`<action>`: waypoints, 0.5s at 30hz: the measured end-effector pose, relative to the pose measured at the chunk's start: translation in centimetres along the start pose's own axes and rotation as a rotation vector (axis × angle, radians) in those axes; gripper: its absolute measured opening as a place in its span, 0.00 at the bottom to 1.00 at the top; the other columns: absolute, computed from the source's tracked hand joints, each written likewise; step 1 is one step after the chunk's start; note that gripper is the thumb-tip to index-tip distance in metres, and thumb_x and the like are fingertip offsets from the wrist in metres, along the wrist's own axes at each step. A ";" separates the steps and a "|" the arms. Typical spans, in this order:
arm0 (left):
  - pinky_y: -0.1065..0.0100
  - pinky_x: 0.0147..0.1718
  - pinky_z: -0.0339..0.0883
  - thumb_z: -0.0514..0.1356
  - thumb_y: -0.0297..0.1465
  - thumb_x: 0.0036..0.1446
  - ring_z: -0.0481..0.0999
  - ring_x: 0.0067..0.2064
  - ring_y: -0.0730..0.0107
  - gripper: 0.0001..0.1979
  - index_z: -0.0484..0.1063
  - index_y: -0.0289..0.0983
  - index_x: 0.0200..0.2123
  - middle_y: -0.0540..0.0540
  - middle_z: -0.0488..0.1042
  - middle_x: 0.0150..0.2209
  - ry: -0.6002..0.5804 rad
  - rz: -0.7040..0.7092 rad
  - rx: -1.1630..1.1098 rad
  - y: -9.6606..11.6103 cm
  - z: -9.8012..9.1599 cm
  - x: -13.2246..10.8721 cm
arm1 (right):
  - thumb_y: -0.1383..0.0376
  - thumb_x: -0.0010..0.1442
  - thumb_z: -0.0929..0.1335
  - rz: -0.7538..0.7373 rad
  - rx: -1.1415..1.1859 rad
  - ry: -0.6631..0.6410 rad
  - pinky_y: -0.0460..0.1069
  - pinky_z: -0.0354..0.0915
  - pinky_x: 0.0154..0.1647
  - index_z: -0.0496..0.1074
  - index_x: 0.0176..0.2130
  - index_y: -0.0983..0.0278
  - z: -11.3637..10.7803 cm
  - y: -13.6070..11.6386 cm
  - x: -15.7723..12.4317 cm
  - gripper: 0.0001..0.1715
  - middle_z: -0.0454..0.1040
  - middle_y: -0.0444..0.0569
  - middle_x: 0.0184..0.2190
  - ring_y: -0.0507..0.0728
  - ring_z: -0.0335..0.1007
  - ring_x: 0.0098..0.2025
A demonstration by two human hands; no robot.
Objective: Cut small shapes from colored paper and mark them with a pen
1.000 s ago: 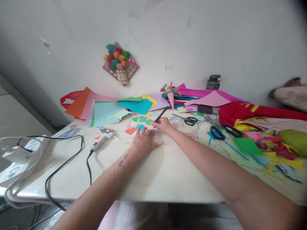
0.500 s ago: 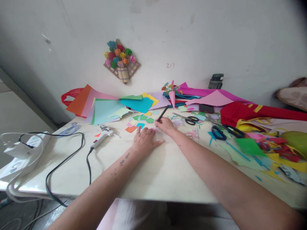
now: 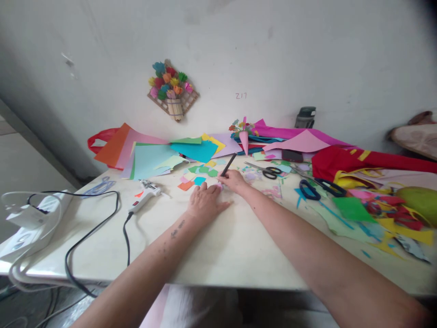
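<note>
My left hand (image 3: 205,200) lies flat on the table, fingers stretched out, its fingertips at a small pink paper piece (image 3: 219,185). In my right hand (image 3: 234,181) is a black pen (image 3: 228,165), held tilted with its upper end leaning away to the right. The pen's tip is hidden by my fingers, close to the pink piece. Just beyond my left hand lie small cut papers: an orange piece (image 3: 185,186), a blue piece (image 3: 200,181) and several green pieces (image 3: 204,170).
A glue gun (image 3: 146,197) with its cord lies at left, near a power strip (image 3: 37,228). Black-handled scissors (image 3: 269,172) and larger blue-handled scissors (image 3: 310,190) are at right, among paper scraps. Coloured sheets (image 3: 153,157) and a pink paper cone (image 3: 243,142) with paper flowers line the wall.
The pen and my right hand have shifted slightly left and down. My left hand stays flat in nearly the same place. The whole view has moved a little.
</note>
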State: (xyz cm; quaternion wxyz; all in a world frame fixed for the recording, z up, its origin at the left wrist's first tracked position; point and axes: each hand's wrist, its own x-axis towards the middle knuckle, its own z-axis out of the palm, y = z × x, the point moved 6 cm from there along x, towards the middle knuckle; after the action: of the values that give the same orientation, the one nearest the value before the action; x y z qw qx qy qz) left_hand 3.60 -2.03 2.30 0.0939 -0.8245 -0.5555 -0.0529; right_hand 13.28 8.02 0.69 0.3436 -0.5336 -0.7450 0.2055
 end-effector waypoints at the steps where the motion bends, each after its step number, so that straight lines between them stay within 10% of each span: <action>1: 0.56 0.45 0.56 0.48 0.50 0.57 0.62 0.49 0.53 0.27 0.63 0.42 0.54 0.47 0.70 0.51 -0.001 -0.003 -0.005 0.0 0.0 0.0 | 0.59 0.54 0.67 0.003 -0.005 -0.005 0.44 0.63 0.36 0.76 0.35 0.64 0.0 0.0 0.0 0.13 0.78 0.48 0.28 0.54 0.73 0.35; 15: 0.56 0.46 0.56 0.48 0.49 0.57 0.62 0.50 0.53 0.26 0.63 0.43 0.54 0.46 0.69 0.50 -0.028 -0.019 -0.022 0.0 0.0 -0.1 | 0.58 0.54 0.67 -0.006 -0.026 -0.006 0.44 0.63 0.37 0.76 0.35 0.62 0.1 -0.1 0.0 0.12 0.78 0.46 0.28 0.53 0.73 0.35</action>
State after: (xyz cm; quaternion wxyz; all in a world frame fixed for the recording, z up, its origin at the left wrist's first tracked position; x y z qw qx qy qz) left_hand 3.58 -2.08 2.29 0.0762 -0.8208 -0.5640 -0.0482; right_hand 13.17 7.94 0.70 0.3352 -0.5352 -0.7500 0.1965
